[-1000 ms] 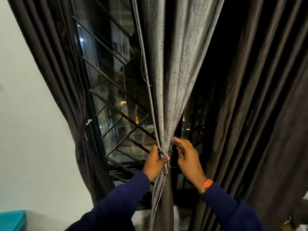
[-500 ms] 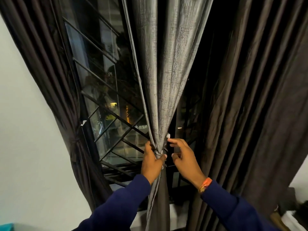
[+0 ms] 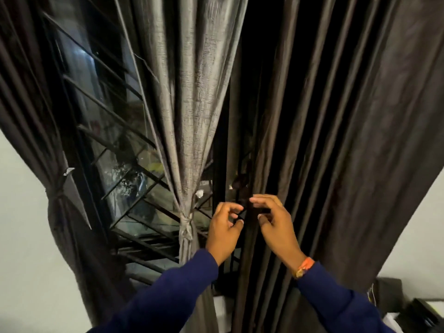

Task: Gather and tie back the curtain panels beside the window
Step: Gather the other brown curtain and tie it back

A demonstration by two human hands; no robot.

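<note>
A grey curtain panel [image 3: 192,97] hangs in the middle, gathered and bound by a knotted grey tie [image 3: 186,225]. At the left, a dark brown panel [image 3: 31,131] is cinched by a thin tie [image 3: 55,196]. The wide dark brown panel [image 3: 341,140] on the right hangs loose. My left hand [image 3: 224,230] is just right of the grey knot and apart from it, its fingers loosely curled and holding nothing. My right hand [image 3: 274,221] hovers at the inner edge of the loose panel, fingers bent, with nothing visibly held.
A window with a black metal grille [image 3: 115,150] lies behind the curtains. White wall [image 3: 21,248] flanks the left panel. Dark boxes and clutter [image 3: 408,306] sit at the lower right beside more wall.
Both hands have let go of the grey panel's tie and shifted right, toward the loose dark panel. The view has swung right and closer.
</note>
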